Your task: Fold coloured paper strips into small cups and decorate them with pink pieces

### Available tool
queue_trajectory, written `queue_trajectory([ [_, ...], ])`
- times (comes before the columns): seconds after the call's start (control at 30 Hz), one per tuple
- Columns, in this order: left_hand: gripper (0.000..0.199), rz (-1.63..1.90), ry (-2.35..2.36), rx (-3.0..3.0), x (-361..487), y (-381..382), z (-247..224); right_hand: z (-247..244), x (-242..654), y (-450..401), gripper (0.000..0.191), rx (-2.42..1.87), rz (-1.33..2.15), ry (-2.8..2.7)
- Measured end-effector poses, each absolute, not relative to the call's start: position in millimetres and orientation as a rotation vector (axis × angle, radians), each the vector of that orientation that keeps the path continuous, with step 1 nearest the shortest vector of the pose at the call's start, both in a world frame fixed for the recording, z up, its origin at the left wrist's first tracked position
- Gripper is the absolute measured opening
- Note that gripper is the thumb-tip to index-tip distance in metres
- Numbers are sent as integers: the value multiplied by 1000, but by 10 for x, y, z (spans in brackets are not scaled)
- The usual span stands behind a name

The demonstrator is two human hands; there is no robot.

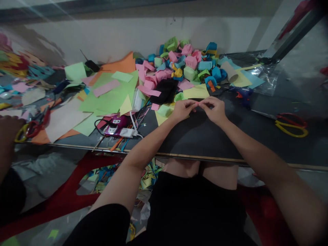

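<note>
My left hand and my right hand meet over the dark tabletop, fingertips pinched together. A tiny reddish spot shows between them; whether it is a scrap of paper or only fingertips I cannot make out. Just beyond my left hand lie yellow paper and a pale green folded paper piece. A black pouch-like thing rests behind it. Farther back is a heap of folded paper pieces in pink, blue, green and yellow.
Right of my hands lie red-and-yellow-handled scissors and a blue glue gun. To the left are a purple power strip with plugs and green paper sheets. Another person's hand is at the far left, near other scissors.
</note>
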State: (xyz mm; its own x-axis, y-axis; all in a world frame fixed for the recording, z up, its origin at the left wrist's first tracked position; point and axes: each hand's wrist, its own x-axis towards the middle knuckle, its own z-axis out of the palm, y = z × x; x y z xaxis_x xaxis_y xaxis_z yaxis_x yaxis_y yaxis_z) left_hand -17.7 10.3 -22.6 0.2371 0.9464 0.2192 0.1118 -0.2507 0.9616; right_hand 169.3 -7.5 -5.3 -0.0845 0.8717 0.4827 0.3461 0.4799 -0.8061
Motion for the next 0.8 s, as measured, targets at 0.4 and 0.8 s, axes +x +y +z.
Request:
queue_trajectory([
  [0.4, 35, 1252, 990, 1293, -42, 8, -183, -114, 1599, -40, 47, -1084, 1282, -1194],
  [0.8, 32, 1365, 999, 1347, -1, -88, -173, -95, 1649, -23, 49, -989, 1324, -1286],
])
